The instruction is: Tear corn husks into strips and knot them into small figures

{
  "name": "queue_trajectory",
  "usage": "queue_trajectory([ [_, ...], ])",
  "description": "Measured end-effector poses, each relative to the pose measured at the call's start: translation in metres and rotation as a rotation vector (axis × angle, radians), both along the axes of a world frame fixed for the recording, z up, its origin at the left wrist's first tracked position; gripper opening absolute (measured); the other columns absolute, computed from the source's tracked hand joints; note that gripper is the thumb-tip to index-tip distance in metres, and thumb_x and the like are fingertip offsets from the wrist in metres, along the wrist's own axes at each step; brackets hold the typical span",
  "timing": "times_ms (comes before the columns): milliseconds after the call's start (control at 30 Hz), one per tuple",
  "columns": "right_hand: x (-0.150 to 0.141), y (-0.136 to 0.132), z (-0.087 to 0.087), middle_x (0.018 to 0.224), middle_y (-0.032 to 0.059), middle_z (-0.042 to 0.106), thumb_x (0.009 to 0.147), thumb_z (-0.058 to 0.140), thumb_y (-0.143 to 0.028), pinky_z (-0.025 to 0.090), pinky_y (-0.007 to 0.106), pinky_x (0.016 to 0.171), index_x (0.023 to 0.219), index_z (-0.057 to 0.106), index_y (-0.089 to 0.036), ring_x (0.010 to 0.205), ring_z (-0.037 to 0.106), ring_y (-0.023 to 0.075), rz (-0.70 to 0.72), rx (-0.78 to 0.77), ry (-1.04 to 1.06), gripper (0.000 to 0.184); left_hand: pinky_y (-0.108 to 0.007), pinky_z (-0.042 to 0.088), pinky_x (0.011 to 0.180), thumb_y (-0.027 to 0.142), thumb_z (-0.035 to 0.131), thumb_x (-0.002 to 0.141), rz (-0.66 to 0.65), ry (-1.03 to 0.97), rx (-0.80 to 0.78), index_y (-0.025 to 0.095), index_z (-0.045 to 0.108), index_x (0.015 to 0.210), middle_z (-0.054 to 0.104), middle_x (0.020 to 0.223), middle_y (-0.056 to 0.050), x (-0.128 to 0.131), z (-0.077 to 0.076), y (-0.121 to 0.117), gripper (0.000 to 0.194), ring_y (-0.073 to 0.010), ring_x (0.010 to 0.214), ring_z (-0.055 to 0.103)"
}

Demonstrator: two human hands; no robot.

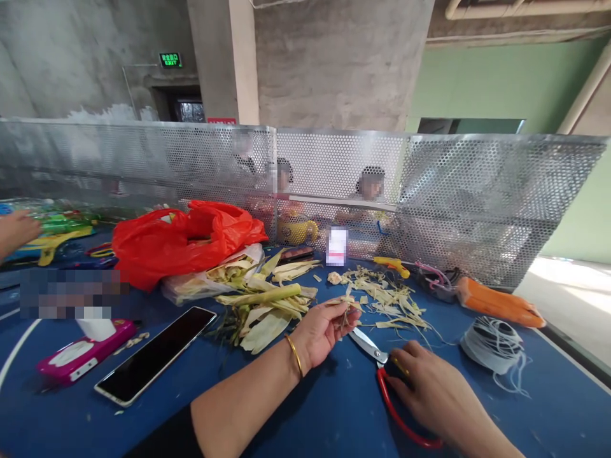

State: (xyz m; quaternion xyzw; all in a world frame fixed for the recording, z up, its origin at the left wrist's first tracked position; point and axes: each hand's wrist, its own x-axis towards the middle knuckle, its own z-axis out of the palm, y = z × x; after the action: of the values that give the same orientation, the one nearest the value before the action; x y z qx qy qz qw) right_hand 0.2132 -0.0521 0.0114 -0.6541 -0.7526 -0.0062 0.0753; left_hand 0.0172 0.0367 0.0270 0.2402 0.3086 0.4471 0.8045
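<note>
My left hand (327,327), with a gold bangle at the wrist, pinches a small pale piece of dried husk (351,303) with thin strands. My right hand (432,381) grips a pair of scissors (367,346) with red handles, one loop hanging below my fingers. The blades look closed and point toward my left hand, their tips close under it. Left of my hands lies a heap of dried husks (265,321), with a thicker stalk-like piece across it. Beyond my fingers are scattered husk scraps (389,296).
A red plastic bag (181,238), a phone (155,356) and a magenta power strip (86,353) are on the left. At right lie a ball of grey cord (494,343) and an orange packet (499,302). A perforated metal screen (334,152) borders the table; another person's hand (19,232) shows far left.
</note>
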Motion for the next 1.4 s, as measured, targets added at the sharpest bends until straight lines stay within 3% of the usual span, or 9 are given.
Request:
queue_trajectory([
  [67,-0.002,0.001,0.001,0.095,0.0097,0.067,0.087,0.047,-0.038,0.046,0.035,0.071,0.088,0.069,-0.022,0.086,0.064,0.0267,-0.010,0.107,0.145,0.027,-0.021,0.051,0.067,0.010,0.066,0.079,0.008,0.061,0.018,0.011,0.067,0.085,0.071,0.087,-0.008,0.001,0.001,-0.002,0.006,-0.0140,0.078,0.068],
  [133,-0.009,0.005,0.003,0.101,0.0085,0.068,0.086,0.050,-0.043,0.047,0.035,0.077,0.096,0.069,-0.024,0.092,0.063,0.0255,-0.040,0.176,0.443,0.029,-0.020,0.049,0.066,0.013,0.069,0.076,0.000,0.085,0.033,0.013,0.067,0.084,0.071,0.087,-0.007,0.003,0.000,-0.006,0.008,-0.0134,0.080,0.067],
  [267,-0.037,0.019,0.006,0.095,0.0072,0.072,0.075,0.063,-0.052,0.047,0.034,0.080,0.093,0.071,-0.021,0.089,0.063,0.0242,-0.056,0.031,1.125,0.037,-0.020,0.047,0.071,0.018,0.076,0.068,-0.056,0.066,0.117,0.014,0.068,0.084,0.070,0.082,-0.004,0.009,0.000,-0.017,0.018,-0.0124,0.078,0.064],
  [400,-0.065,0.032,0.008,0.073,0.0038,0.068,0.063,0.074,-0.053,0.045,0.032,0.075,0.071,0.070,-0.016,0.075,0.060,0.0200,-0.032,-0.083,1.449,0.038,-0.022,0.045,0.068,0.021,0.081,0.060,-0.068,0.018,0.166,0.014,0.069,0.082,0.069,0.081,-0.004,0.010,0.001,-0.024,0.026,-0.0133,0.073,0.061],
  [567,-0.076,0.034,0.002,0.060,0.0001,0.058,0.062,0.073,-0.057,0.039,0.028,0.064,0.059,0.065,-0.016,0.063,0.049,0.0145,-0.064,0.017,1.441,0.042,-0.024,0.044,0.064,0.020,0.080,0.059,-0.007,0.020,0.155,0.015,0.068,0.076,0.068,0.075,-0.004,0.010,-0.002,-0.022,0.021,-0.0142,0.068,0.059],
  [800,-0.065,0.036,-0.006,0.056,-0.0007,0.051,0.060,0.072,-0.061,0.034,0.028,0.059,0.054,0.060,-0.017,0.060,0.042,0.0141,-0.064,0.013,1.317,0.046,-0.024,0.046,0.069,0.018,0.081,0.057,0.030,0.030,0.097,0.014,0.068,0.076,0.069,0.075,-0.005,0.016,-0.017,-0.018,0.024,-0.0137,0.069,0.061],
  [967,-0.062,0.035,-0.009,0.054,-0.0033,0.043,0.067,0.065,-0.057,0.028,0.025,0.053,0.053,0.053,-0.018,0.055,0.035,0.0117,-0.048,0.001,1.224,0.044,-0.024,0.045,0.068,0.021,0.082,0.055,0.009,0.067,0.101,0.013,0.068,0.076,0.069,0.076,-0.005,0.016,-0.019,-0.018,0.026,-0.0136,0.070,0.061],
  [1200,-0.053,0.036,-0.013,0.054,-0.0036,0.044,0.073,0.059,-0.048,0.028,0.025,0.052,0.057,0.055,-0.018,0.054,0.036,0.0122,-0.051,0.007,1.104,0.034,-0.026,0.040,0.070,0.028,0.083,0.054,-0.006,0.263,0.084,0.014,0.070,0.076,0.067,0.076,-0.003,0.012,-0.019,-0.016,0.030,-0.0148,0.075,0.058],
  [1400,-0.052,0.036,-0.010,0.053,-0.0034,0.046,0.071,0.061,-0.040,0.028,0.026,0.054,0.053,0.054,-0.019,0.055,0.038,0.0120,-0.058,0.014,1.064,0.029,-0.026,0.038,0.074,0.034,0.082,0.052,-0.047,0.260,0.101,0.014,0.067,0.070,0.064,0.072,-0.002,0.014,-0.022,-0.017,0.030,-0.0137,0.074,0.055],
])
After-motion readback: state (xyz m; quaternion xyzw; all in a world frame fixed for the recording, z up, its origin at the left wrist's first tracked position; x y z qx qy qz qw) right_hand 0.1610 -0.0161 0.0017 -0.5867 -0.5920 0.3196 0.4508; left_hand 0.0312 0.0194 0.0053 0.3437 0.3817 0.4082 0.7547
